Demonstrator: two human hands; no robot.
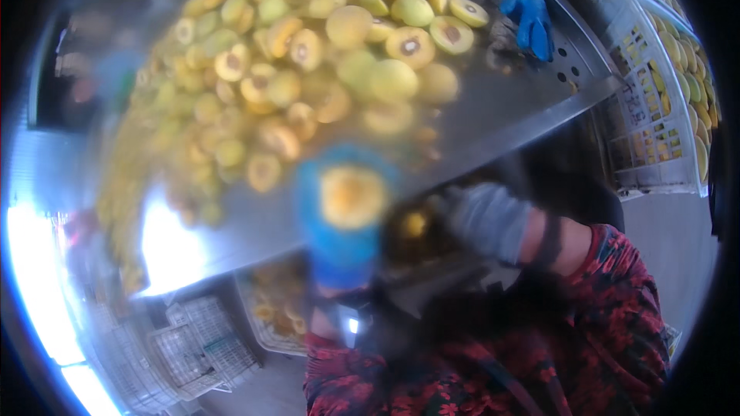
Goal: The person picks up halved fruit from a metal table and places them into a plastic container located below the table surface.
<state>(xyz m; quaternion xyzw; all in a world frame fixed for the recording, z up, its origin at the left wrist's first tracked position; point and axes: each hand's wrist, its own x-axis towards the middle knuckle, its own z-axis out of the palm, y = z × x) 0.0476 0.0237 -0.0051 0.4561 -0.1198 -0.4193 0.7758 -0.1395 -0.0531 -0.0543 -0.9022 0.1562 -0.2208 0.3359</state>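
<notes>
In my left hand [342,249], gloved in blue, a halved yellow stone fruit [354,195], apparently a peach, is held with its cut face up. This hand is at the near edge of a metal table [480,121]. A large heap of similar fruit halves [347,29] covers much of the tabletop, many showing brown pits or hollows. My right hand [488,219] wears a grey glove and is off the table's edge, to the right of the left hand. Its fingers are too blurred to show any grip. Beside them is a blurred yellow piece [415,224], lower down.
A blue glove [533,26] and a dirty cloth-like item [502,40] lie at the table's right end, near drain holes. White plastic crates of fruit [665,115] stand to the right. Lower left are stacked crates [199,346] and a fruit-filled container [277,344].
</notes>
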